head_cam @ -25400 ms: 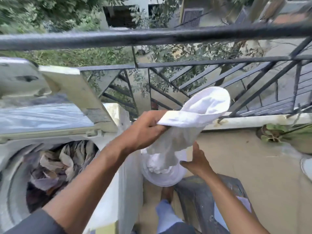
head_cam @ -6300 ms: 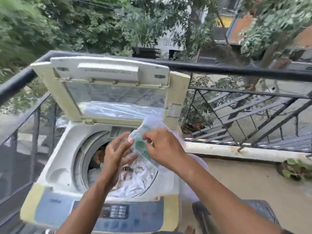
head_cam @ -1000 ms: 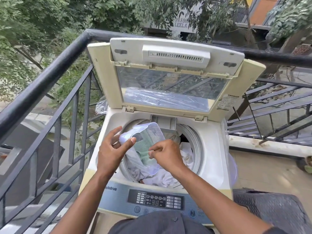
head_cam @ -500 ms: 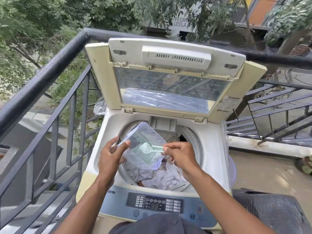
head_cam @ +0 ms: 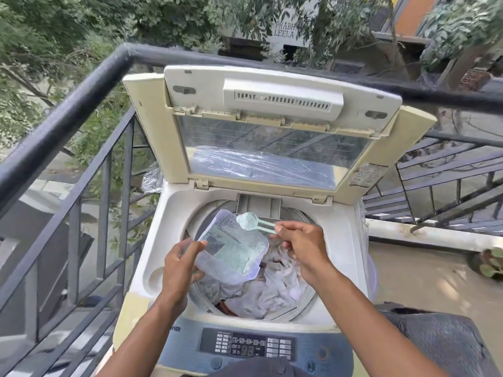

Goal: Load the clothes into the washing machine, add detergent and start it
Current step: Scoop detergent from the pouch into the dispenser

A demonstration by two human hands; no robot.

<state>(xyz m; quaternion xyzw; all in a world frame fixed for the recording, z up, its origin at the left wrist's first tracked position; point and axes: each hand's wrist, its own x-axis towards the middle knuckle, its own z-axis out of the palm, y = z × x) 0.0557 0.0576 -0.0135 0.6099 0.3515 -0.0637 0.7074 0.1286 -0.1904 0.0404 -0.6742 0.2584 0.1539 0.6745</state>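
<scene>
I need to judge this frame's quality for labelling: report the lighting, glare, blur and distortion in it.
Head view: soft, even daylight, no hard shadows. The railing bows from wide-angle distortion. The raised lid window reflects the bars and sheens on its plastic film. The scoop, right hand, left hand and detergent bag are reasonably sharp; the control panel text is too soft to read.

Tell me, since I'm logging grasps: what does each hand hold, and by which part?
The left hand grips the clear detergent pouch at its lower left edge; the right hand pinches the green scoop by its handle end.
</scene>
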